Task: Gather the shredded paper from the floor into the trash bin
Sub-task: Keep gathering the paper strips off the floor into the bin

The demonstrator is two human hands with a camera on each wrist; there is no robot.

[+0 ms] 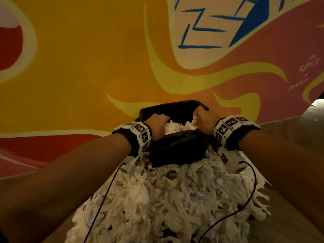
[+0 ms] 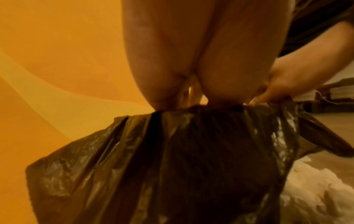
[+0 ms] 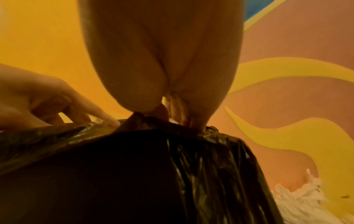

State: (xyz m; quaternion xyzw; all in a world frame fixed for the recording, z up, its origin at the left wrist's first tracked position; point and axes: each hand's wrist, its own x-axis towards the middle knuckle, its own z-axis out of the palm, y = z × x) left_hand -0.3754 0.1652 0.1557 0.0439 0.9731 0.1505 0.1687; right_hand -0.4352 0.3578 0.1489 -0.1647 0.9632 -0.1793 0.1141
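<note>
White shredded paper (image 1: 168, 204) lay heaped on the floor against the black-bagged bin (image 1: 175, 148), some already inside, where the left hand (image 1: 157, 123) and right hand (image 1: 205, 120) curled into it; light, soft and loose, it seemed best scooped from beneath in armfuls.

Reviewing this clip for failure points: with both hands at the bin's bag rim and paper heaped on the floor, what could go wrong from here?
1. The left hand and right hand grip the thin black bag at the rim; hard pulling might tear it.
2. The shredded paper in the bin sits near the rim, so it could spill.
3. The wrist cables trail over the floor pile and may snag.
</note>
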